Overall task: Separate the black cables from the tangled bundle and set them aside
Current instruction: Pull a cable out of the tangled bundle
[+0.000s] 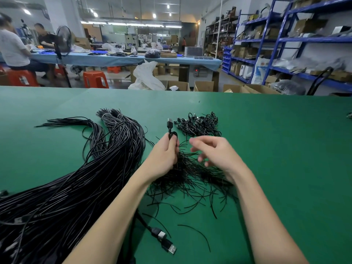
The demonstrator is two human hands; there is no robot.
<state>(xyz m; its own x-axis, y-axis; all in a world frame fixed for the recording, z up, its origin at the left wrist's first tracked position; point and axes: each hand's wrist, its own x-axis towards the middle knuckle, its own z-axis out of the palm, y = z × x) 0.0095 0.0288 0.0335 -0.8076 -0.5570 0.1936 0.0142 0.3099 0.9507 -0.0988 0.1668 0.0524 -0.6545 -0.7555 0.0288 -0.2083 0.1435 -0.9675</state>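
One black cable (170, 128) is being held up by the left hand (165, 151), with its metal plug at the top. The fingers and thumb are curled tight around the cable just under the plug. The rest of this cable is hidden behind the hand, so it cannot be told if it is free of the others yet.

The right hand (215, 152) is held in the air just beside the left one. Its fingers are loose and a little spread, and nothing is held in it. It looks blurry.

The big tangled bundle (80, 180) is spread over the left side of the green table (285, 149). A heap of short black ties (192, 178) is seen under both hands. A small pile of rolled cables (199, 124) is laid farther back, and it seems that sorted cables are put there.

It looks like one cable is being sorted now. Next, it probably needs to be rolled or tied, and then placed on the small pile.
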